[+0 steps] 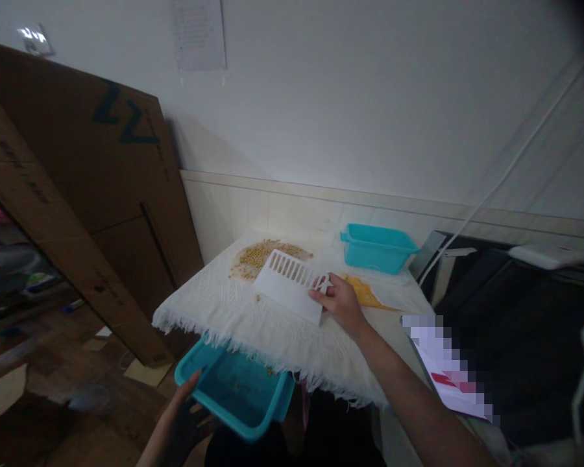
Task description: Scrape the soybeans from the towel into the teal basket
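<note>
Nearest the camera, at lower left, the left hand (187, 405) has its grip closed on the near left rim of a teal rectangular plastic tub (236, 392), thumb over the edge. The tub hangs in front of the desk, below its edge, and the cloth's fringe overlaps its far rim. Farther left, a tall brown cardboard box (92, 175) with dark lettering walls off that side; a gap separates it from the desk's left edge.

The desk, covered in white fringed cloth (209, 301), carries a loose spread of small yellowish-tan grains (255, 257) toward the back. Right of it, a white flat plastic scoop with a row of slots (292, 295) slants over the grains' near side in view; whether it touches them I cannot tell. A strip of cloth lies between its lower edge and the front fringe. The right hand (343, 301) has its grip closed on the scoop's right end.

Just beyond that hand lies a flat yellow piece (363, 292), near a second teal plastic tub (379, 253) standing by the wall. A pale-screened flat device (448, 370) lines the right side.
</note>
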`<state>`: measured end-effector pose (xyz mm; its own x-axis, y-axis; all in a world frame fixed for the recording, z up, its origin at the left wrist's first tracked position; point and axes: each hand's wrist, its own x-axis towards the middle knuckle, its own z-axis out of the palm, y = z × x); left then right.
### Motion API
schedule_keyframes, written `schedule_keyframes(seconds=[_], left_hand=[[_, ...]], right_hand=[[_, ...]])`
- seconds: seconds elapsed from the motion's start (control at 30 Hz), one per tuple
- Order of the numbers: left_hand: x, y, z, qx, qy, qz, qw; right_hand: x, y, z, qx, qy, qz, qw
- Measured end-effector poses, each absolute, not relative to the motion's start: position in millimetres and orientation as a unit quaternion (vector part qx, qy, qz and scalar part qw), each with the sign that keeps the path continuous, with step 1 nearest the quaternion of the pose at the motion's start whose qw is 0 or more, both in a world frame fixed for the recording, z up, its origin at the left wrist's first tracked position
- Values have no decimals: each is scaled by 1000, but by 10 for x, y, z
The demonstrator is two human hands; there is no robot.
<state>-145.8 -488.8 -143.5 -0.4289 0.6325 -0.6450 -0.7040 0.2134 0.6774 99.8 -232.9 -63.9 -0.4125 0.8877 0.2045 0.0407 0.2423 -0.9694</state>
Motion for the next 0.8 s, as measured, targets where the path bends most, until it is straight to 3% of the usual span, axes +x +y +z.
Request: schedule_keyframes(seconds=[0.1,0.27,0.8], left_hand=[[-1494,-4874,-1495,-43,568,623,536],[-1555,-4874,-1617,-45,563,626,537],[-1549,-4879,-1597,-47,557,621,550]], right_hand=[[1108,-2176,-635,-389,-688,403,461],[1231,-2042,-627,-448,-711,287,460],[1221,-2089,-599,-456,-751,250,407]])
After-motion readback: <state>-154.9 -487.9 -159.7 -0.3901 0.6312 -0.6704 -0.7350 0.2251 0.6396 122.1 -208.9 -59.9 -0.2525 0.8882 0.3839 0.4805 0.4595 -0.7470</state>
